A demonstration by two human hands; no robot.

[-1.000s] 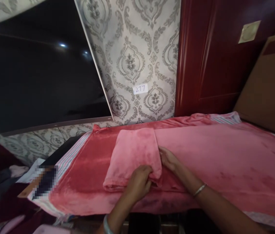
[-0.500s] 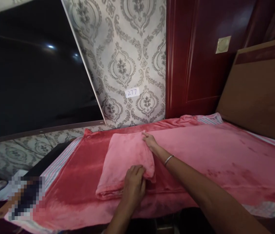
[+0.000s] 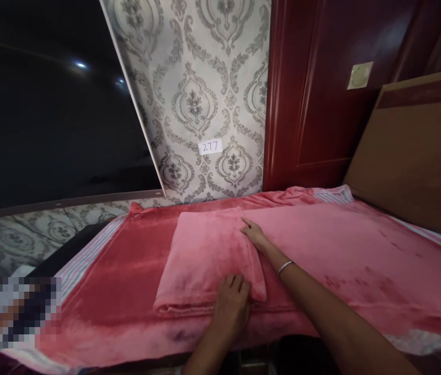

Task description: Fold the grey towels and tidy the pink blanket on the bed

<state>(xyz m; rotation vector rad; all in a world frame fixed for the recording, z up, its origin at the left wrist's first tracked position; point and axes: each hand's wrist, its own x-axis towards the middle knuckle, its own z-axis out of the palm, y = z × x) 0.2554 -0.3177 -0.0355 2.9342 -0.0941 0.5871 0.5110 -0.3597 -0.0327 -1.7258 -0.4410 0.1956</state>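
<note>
A folded pink fleece cloth (image 3: 208,255) lies on a larger pink-red blanket (image 3: 353,255) that covers a raised surface. My left hand (image 3: 231,307) rests on the folded cloth's near right corner, its fingers bent over the edge and pressing down. My right hand (image 3: 256,237), with a metal bangle on the wrist, lies along the cloth's right edge near its far corner, fingers stretched out flat on the fabric.
A large dark screen (image 3: 48,109) leans against patterned wallpaper that carries a small label reading 277 (image 3: 210,147). A dark red wooden door (image 3: 322,88) and a brown board (image 3: 419,151) stand at the right. A striped sheet edge (image 3: 83,260) shows at the left.
My right hand first slid from the cloth's near right edge up to its far corner, then came back a little. My left hand shifted slightly right along the near corner.
</note>
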